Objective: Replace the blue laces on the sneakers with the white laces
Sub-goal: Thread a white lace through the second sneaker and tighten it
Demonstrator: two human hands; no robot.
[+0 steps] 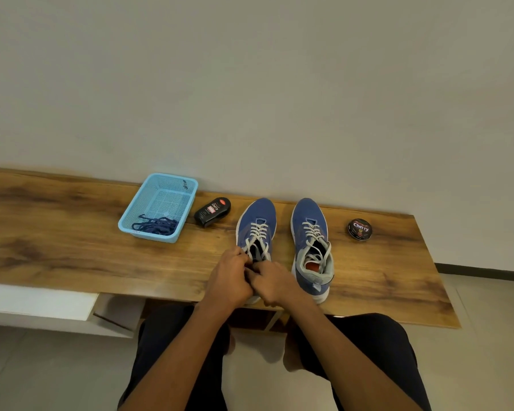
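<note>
Two blue knit-cloth sneakers (282, 232) with woven white laces (258, 232) on a smooth, slightly glossy wood-grain bench (72, 238); perforated light-blue plastic basket (158, 207); glossy round black tin (359, 229).

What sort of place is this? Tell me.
Probably a home shoe-care spot: a wooden bench against a plain wall, sneakers on it, a polish tin and a basket of laces.

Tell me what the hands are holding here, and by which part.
Both the left hand and right hand pinch the white lace of the left sneaker at its loose ends, near the collar.
</note>
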